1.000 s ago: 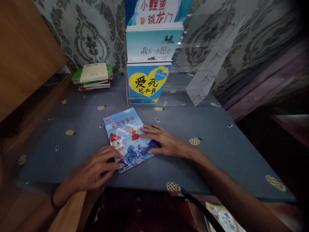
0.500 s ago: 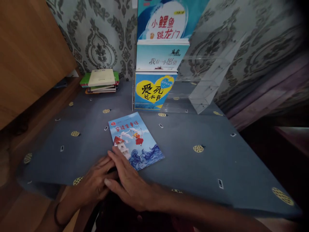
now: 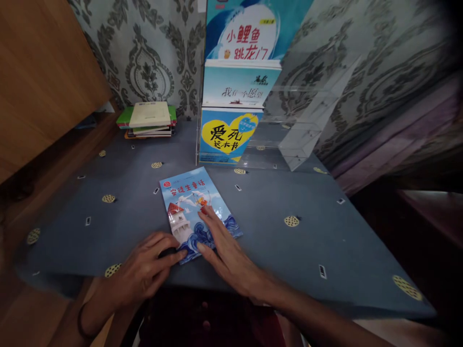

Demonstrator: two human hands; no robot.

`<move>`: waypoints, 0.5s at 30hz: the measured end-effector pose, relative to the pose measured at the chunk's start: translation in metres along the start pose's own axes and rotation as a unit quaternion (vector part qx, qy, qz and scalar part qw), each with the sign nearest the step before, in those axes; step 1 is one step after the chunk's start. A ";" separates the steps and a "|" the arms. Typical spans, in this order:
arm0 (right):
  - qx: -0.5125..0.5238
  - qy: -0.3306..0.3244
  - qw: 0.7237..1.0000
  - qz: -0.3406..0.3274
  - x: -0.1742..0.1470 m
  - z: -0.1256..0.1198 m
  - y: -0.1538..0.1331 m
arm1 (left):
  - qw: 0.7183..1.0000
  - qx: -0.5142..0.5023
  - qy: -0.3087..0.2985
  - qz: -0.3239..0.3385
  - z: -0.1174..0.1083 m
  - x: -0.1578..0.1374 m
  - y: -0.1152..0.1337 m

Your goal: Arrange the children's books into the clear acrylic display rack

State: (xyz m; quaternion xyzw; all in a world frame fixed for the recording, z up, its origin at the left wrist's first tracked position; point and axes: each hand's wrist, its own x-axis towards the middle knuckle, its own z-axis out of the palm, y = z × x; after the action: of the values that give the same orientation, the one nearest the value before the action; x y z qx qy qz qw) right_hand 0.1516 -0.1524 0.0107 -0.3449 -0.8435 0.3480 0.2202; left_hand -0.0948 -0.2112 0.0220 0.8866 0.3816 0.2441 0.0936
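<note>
A blue picture book (image 3: 186, 197) lies flat on the table, its cover showing white birds, a red-roofed house and dark waves. My left hand (image 3: 150, 262) is at the book's lower left corner, with its fingers curled around a small black object (image 3: 168, 252) whose kind I cannot make out. Its fingertips reach the cover's bottom edge. Over the lower right of the cover, my right hand (image 3: 229, 255) has its fingers stretched out and the thumb apart, holding nothing. Whether its fingertips press on the cover is hard to tell.
Behind the book stands a clear acrylic rack (image 3: 311, 115) with several books, the lowest a blue and yellow book (image 3: 229, 137). A stack of books (image 3: 150, 115) lies at the back left. The table (image 3: 275, 260) has a blue-grey pineapple-print cloth. A wooden cabinet (image 3: 47, 72) borders the left.
My hands have come apart from each other. The right has moved right and over the cover, and the black object in the left now shows. The view has shifted slightly.
</note>
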 end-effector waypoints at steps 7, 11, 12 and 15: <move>-0.144 -0.006 0.988 -0.056 -0.011 -0.002 0.019 | 0.997 0.079 0.017 0.009 0.006 0.014 0.019; -0.221 -0.072 0.965 -0.122 -0.021 0.003 0.008 | 0.989 0.144 0.023 0.008 0.023 0.023 0.033; -0.232 -0.078 0.960 -0.135 -0.023 0.003 0.006 | 0.988 0.150 0.025 0.008 0.026 0.024 0.034; -0.256 -0.071 0.952 -0.151 -0.031 0.003 0.007 | 0.988 0.154 0.031 0.006 0.029 0.024 0.035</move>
State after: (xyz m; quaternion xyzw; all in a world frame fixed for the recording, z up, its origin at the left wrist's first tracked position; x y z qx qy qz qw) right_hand 0.1736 -0.1728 -0.0008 -0.2331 -0.9598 0.1064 0.1142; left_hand -0.0434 -0.2175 0.0184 0.8846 0.4121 0.2106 -0.0575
